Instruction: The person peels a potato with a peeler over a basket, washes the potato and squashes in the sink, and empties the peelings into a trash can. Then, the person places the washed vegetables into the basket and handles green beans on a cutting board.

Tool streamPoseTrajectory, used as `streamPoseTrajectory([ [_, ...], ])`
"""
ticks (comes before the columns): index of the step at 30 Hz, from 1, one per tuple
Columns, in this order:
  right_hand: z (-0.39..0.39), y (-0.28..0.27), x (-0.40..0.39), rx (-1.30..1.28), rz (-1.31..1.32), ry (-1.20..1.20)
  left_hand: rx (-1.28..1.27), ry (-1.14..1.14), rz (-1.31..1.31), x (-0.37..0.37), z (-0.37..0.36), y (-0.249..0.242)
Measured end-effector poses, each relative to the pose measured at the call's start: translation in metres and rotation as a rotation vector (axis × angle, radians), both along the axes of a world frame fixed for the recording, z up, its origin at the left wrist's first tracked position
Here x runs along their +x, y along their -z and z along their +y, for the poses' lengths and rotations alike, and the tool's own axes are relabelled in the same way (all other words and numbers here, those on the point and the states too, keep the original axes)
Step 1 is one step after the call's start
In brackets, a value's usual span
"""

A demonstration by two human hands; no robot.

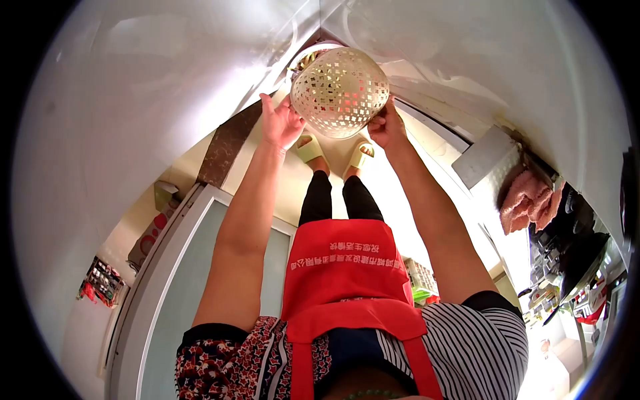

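Note:
A cream plastic basket [340, 90] with many small holes is held out at arm's length, its perforated bottom facing me. My right hand [388, 125] grips its edge on the right, thumb and fingers closed on it. On the other side, my left hand [283, 123] is against the basket's edge with the thumb stretched away; part of its fingers is hidden by the basket. Behind and partly below the basket shows a round container with a pale rim [293, 65], with greenish and reddish bits inside. What the basket holds, if anything, cannot be made out clearly.
White walls meet in the corner ahead. A framed glass door [180, 300] stands at left. To the right, a pink towel [530, 200] hangs beside a cluttered counter. My feet in pale slippers [361, 159] stand below the basket. A red apron [347, 267] covers my front.

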State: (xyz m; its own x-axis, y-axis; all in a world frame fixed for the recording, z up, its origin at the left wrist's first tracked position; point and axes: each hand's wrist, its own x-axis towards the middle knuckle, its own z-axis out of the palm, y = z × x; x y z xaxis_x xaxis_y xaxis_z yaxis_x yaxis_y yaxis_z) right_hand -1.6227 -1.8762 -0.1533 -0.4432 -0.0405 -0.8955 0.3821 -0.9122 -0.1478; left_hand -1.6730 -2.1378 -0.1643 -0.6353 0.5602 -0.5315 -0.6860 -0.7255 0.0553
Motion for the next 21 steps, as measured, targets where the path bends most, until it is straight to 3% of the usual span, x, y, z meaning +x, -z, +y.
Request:
streamPoseTrajectory([
  [1, 0.003, -0.005, 0.001, -0.071, -0.001, -0.017, -0.191, -0.017, -0.105, 0.0, 0.006, -0.012],
  [4, 0.01, -0.007, 0.002, -0.512, 0.206, -0.003, -0.206, -0.025, -0.134, 0.003, 0.006, -0.027],
  [5, 0.009, -0.007, 0.004, -0.482, 0.163, 0.026, -0.183, -0.01, -0.109, 0.004, 0.007, -0.031],
  [8, -0.006, 0.002, 0.01, 0.118, -0.115, -0.011, -0.114, 0.031, -0.045, 0.012, 0.011, -0.041],
  [12, -0.014, -0.042, 0.011, 0.08, -0.123, -0.081, -0.186, -0.018, -0.047, 0.018, 0.008, -0.066],
  [16, -0.025, -0.112, 0.046, 0.447, 0.174, -0.515, -0.711, 0.166, -0.172, 0.051, -0.006, -0.063],
  [18, -0.025, -0.145, 0.075, 0.646, 0.452, -0.873, -0.515, 0.192, -0.015, 0.065, -0.016, -0.075],
  [20, -0.022, -0.17, 0.103, 1.077, 0.732, -1.183, -0.389, 0.262, 0.05, 0.082, -0.022, -0.095],
  [21, -0.02, -0.186, 0.116, 0.96, 0.685, -1.216, -0.362, 0.315, 0.042, 0.086, -0.022, -0.112],
])
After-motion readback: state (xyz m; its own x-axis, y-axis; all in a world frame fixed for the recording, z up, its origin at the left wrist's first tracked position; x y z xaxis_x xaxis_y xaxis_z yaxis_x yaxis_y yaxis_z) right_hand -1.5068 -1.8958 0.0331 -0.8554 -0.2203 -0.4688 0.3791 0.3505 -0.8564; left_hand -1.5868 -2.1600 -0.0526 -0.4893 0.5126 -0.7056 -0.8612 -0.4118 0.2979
